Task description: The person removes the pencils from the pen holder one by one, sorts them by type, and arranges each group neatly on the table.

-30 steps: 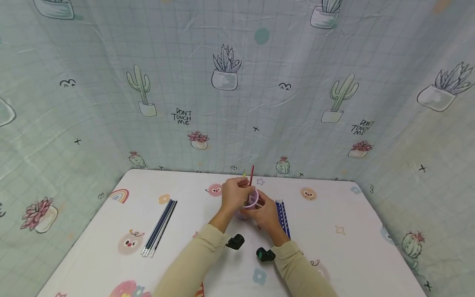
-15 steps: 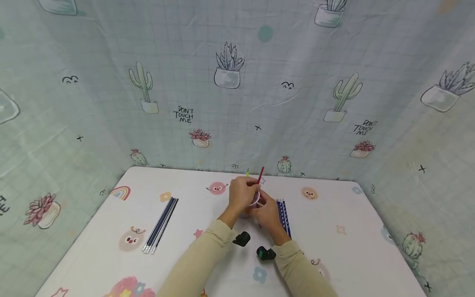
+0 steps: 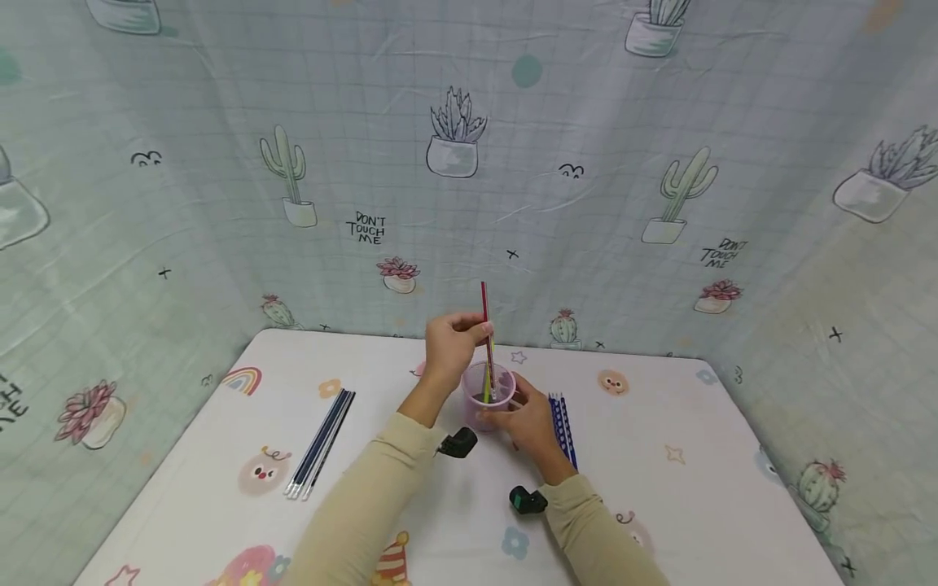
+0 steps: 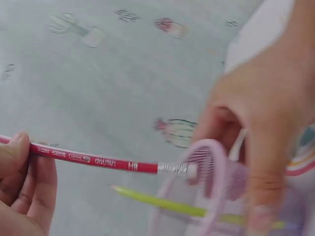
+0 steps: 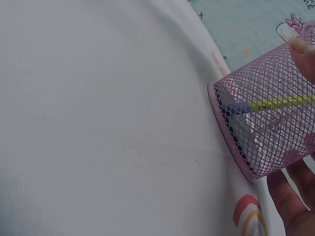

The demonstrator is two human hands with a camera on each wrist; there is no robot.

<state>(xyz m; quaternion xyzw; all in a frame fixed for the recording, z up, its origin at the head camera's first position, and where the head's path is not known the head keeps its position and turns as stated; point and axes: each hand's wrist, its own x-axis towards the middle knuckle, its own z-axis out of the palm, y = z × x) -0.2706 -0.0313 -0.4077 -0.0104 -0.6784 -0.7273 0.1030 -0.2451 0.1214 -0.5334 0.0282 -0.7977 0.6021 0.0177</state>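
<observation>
The left hand (image 3: 449, 352) pinches a red pencil (image 4: 106, 162) between thumb and fingers, writing end up. Its metal band and white eraser point down at the mouth of a pink mesh pen holder (image 3: 478, 413). Curled around the holder's right side, the right hand (image 3: 535, 417) keeps it upright on the table. A yellow-green pencil (image 4: 165, 204) leans inside, and through the mesh its purple lower end (image 5: 239, 108) shows near the base.
Several dark pencils (image 3: 320, 443) lie side by side at the left of the table (image 3: 703, 505). Beyond the right hand lie blue patterned pencils (image 3: 563, 431), partly covered by the wrist. A patterned cloth (image 3: 330, 268) hangs behind the table. Each wrist carries a small black camera.
The left hand has risen and shifted left with the red pencil, which now stands more upright and higher over the holder. The right hand stays around the holder.
</observation>
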